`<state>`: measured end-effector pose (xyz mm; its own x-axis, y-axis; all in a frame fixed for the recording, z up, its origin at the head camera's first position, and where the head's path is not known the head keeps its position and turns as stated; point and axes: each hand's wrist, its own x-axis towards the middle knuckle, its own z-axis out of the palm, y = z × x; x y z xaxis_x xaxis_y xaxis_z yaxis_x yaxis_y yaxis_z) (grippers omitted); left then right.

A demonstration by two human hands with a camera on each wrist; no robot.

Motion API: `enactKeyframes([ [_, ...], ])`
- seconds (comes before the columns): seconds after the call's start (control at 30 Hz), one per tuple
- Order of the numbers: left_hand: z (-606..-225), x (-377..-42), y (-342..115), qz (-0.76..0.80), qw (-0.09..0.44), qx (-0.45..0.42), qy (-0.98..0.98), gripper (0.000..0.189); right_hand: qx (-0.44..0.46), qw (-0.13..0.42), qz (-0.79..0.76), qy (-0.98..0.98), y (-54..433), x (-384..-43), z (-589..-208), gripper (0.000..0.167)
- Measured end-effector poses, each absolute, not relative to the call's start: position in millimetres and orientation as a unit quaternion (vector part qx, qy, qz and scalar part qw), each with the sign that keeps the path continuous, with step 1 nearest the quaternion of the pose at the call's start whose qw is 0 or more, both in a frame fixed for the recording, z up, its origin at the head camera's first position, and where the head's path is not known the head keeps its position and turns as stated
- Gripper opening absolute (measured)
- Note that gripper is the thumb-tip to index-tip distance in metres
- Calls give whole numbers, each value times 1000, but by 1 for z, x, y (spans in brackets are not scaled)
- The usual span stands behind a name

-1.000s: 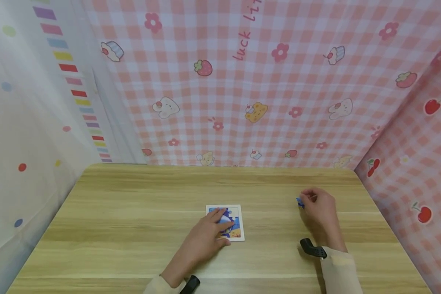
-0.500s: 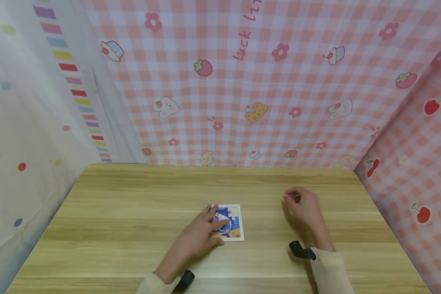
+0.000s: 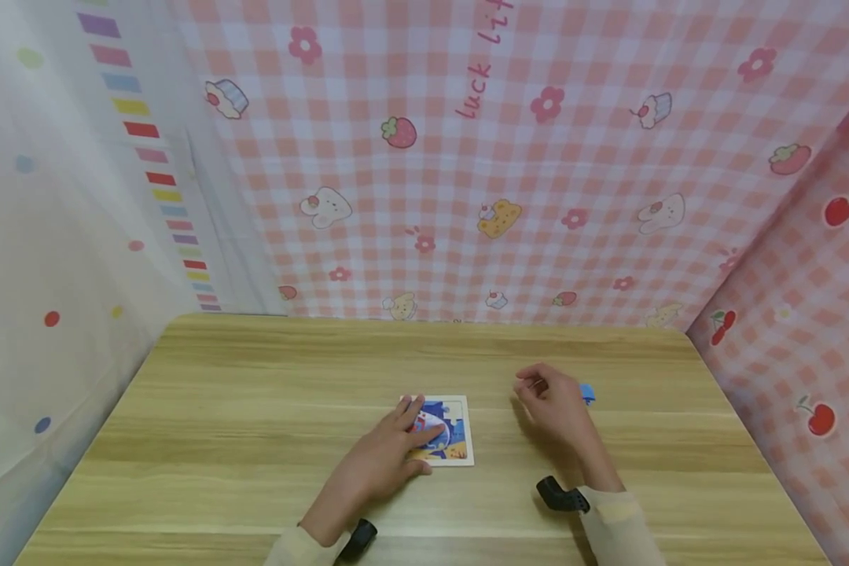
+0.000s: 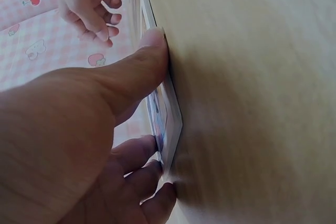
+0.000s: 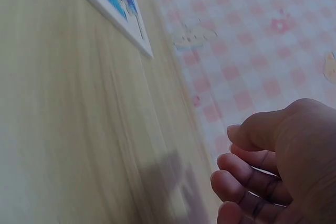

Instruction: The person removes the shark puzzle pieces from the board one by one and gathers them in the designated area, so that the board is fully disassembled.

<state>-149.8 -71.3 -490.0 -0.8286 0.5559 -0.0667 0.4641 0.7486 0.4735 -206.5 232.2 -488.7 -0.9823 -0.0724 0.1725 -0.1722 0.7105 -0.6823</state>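
Note:
A small square jigsaw puzzle [image 3: 458, 450] in a white frame lies at the middle of the table, printed in blue, white and orange. Near its top right corner a pale patch has a jigsaw outline. My left hand [image 3: 385, 448] rests on its left part with fingers spread, and in the left wrist view the thumb [image 4: 153, 39] touches the frame's edge. My right hand [image 3: 555, 402] hovers to the puzzle's right, fingers loosely bent; the right wrist view shows nothing between them. Just behind that hand a blue puzzle piece [image 3: 588, 392] lies on the table, partly covered by it.
The wood-grain table [image 3: 255, 377] reaches back to a pink checked curtain [image 3: 439, 157]. A dotted white curtain [image 3: 56, 251] hangs on the left, and a cherry-patterned one [image 3: 806, 338] on the right. Each wrist carries a black camera mount [image 3: 562, 495].
My right hand has moved left, past the blue piece, which now shows on its right side. The left hand has slid slightly left on the puzzle, uncovering more of the picture.

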Motion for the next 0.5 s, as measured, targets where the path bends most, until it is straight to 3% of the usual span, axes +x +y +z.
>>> enactKeyframes([
  [0.5,-489,-150,-69,222,100,265,933,61,86,1,417,-905,187,-195,-492,18],
])
